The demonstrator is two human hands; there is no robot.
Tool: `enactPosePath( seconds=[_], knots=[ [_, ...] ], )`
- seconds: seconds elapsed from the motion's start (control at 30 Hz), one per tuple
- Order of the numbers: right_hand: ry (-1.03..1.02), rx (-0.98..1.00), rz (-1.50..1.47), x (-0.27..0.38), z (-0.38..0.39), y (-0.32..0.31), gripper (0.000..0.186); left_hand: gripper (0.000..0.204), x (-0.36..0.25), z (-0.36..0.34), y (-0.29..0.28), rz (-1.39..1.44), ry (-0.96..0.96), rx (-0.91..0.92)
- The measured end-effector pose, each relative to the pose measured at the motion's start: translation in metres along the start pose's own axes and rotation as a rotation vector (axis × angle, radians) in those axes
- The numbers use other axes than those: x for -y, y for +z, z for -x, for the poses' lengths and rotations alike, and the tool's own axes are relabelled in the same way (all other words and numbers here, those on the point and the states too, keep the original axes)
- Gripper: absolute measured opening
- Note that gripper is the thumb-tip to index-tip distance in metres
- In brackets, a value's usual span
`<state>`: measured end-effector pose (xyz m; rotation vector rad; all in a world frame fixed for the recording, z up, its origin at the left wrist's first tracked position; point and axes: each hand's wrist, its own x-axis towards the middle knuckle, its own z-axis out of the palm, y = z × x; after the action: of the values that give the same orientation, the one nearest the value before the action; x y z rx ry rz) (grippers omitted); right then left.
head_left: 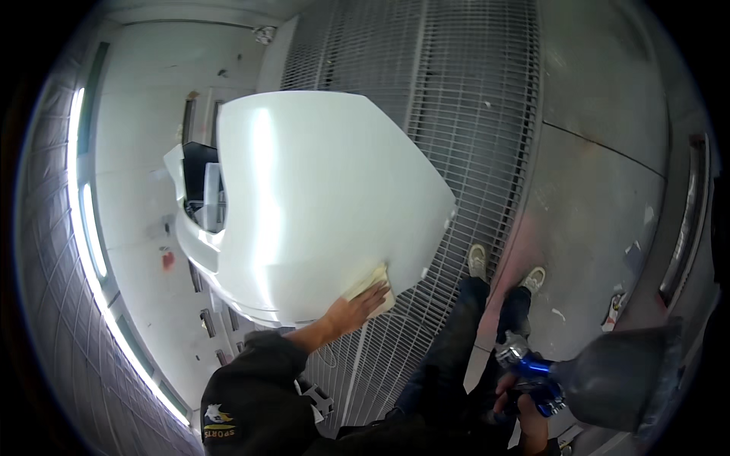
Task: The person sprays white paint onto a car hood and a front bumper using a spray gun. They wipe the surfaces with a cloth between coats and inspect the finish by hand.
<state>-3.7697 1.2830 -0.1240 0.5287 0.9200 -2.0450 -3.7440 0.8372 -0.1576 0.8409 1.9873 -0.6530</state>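
1. Head view, centre: a large white car body panel (319, 197), glossy and curved, stands above a metal floor grating (464, 114). A long bright streak of light runs down its face, and no dust or marks show on the sheen.
2. Head view, at about 6 o'clock from the panel's middle: the left hand (357, 308) lies flat and pressed on a pale yellow cloth (372, 285), which rests against the panel's lower edge. The fingers are spread over the cloth, not clenched round it.
3. Head view, at 4 o'clock near the lower rim: the right hand (525, 406) is closed round the grip of a blue spray gun (536, 376), whose dark cup (620, 376) points toward 3 o'clock. The gun hangs low, well apart from the panel, with its nozzle turned away from it.
4. Head view, at 5 o'clock from the panel: the person's two shoes (506, 270) stand where the grating meets the plain floor.
5. Progress, as a judgement: the wiping of the panel is in hand, with the cloth at the lower edge. How much of the face has been covered cannot be told. No spray shows in the air, so the gun's part appears not yet begun.
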Motion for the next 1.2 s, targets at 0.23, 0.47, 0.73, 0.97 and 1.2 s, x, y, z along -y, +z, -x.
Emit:
enactPosePath(
  seconds=[0.23, 0.47, 0.73, 0.97, 1.2],
  knots=[
    [-0.032, 0.279, 0.085, 0.013, -0.005, 0.043, 0.05, 0.076, 0.012, 0.18, -0.058, 0.365, -0.203, 0.085],
    [-0.065, 0.282, 0.153, 0.05, 0.011, 0.085, 0.072, 0.062, 0.031, 0.215, -0.023, 0.543, -1.046, -0.628],
    [-0.185, 0.264, 0.306, 0.071, 0.031, 0.113, 0.084, 0.048, 0.081, 0.091, -0.076, 0.452, -1.189, -0.851],
    [-0.46, 0.155, 0.358, 0.098, 0.049, 0.14, 0.071, 0.045, -0.033, -0.024, -0.039, 0.573, -0.675, -0.562],
    [-0.671, 0.011, 0.419, 0.192, 0.063, 0.144, 0.048, 0.055, -0.162, -0.099, 0.027, 1.634, -0.449, -0.374]
  ],
)
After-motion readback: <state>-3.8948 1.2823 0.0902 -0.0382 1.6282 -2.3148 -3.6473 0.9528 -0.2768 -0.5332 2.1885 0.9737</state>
